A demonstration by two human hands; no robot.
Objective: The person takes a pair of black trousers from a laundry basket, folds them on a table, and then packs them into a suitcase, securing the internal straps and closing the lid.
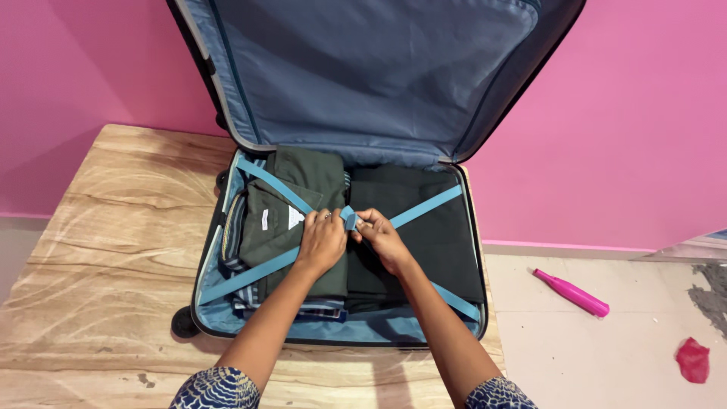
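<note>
At the bottom of the frame two patterned sleeves lead up to the hands, which meet at the centre. The left hand (322, 241) and right hand (382, 238) each have their grip pinched on the blue buckle (349, 218) where the crossed blue straps (424, 207) join, above folded dark green clothes (295, 201). These lie in the open suitcase (219, 310) on the wooden tabletop (113, 250). Its lid (363, 68) leans against the pink wall in the upper frame. At right, a pink tube (572, 292) lies on the floor.
</note>
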